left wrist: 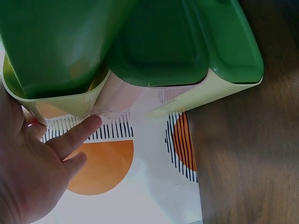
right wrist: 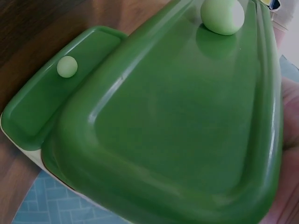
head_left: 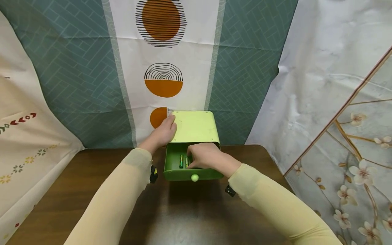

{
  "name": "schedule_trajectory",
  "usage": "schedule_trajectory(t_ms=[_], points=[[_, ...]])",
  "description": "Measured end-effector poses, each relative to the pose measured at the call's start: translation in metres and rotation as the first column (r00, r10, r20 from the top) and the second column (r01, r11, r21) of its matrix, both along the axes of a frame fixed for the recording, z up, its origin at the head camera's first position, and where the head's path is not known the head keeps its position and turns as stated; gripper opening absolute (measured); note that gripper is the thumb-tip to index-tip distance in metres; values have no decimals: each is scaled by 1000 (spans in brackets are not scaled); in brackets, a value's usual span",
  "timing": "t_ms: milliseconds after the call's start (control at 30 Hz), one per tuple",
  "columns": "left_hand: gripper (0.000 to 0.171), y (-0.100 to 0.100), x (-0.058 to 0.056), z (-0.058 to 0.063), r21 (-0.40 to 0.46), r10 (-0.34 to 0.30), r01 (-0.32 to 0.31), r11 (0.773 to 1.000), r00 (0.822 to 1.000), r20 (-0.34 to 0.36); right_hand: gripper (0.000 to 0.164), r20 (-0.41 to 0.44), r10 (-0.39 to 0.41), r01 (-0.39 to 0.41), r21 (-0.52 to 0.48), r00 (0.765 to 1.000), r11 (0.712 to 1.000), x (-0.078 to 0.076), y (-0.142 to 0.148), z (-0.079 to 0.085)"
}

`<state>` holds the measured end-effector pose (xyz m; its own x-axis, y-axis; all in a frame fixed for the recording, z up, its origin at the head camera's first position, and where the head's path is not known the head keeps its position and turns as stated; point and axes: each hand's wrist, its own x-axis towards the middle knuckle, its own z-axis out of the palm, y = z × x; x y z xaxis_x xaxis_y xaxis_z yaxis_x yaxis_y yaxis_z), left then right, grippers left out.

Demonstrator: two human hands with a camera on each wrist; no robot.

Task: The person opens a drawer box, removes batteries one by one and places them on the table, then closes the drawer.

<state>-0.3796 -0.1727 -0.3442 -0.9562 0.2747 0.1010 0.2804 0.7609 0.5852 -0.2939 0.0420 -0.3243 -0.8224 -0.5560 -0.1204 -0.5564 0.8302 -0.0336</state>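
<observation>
A small light-green cabinet [head_left: 196, 126] stands at the back of the table, its green top drawer [head_left: 179, 175] pulled out by a round pale knob [head_left: 194, 177]. Inside the drawer lie a green battery [head_left: 181, 161] and, beside it, another battery [head_left: 187, 163]. My right hand [head_left: 208, 156] reaches into the drawer from the right, thumb and bent fingers close by the second battery; whether they pinch anything is hidden. Against the cabinet's left side my left hand [head_left: 163, 133] rests, its fingers [left wrist: 77, 135] extended along the shell in the left wrist view.
Below the pulled-out drawer, a lower drawer [right wrist: 88, 84] with its own knob [right wrist: 67, 66] sits closed. The brown wooden table [head_left: 190, 217] stretches toward me. Behind hangs a patterned cloth [head_left: 196, 78]; a floral cloth [head_left: 330, 143] drapes on the right.
</observation>
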Motion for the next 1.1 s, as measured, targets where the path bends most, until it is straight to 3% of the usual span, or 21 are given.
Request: schedule_trajectory(t_ms=[1100], points=[[66,0,-3,-2,-9,6,-6,1000,1000,12,50,18,57,-56,-67,998,996,-4,2,-5]])
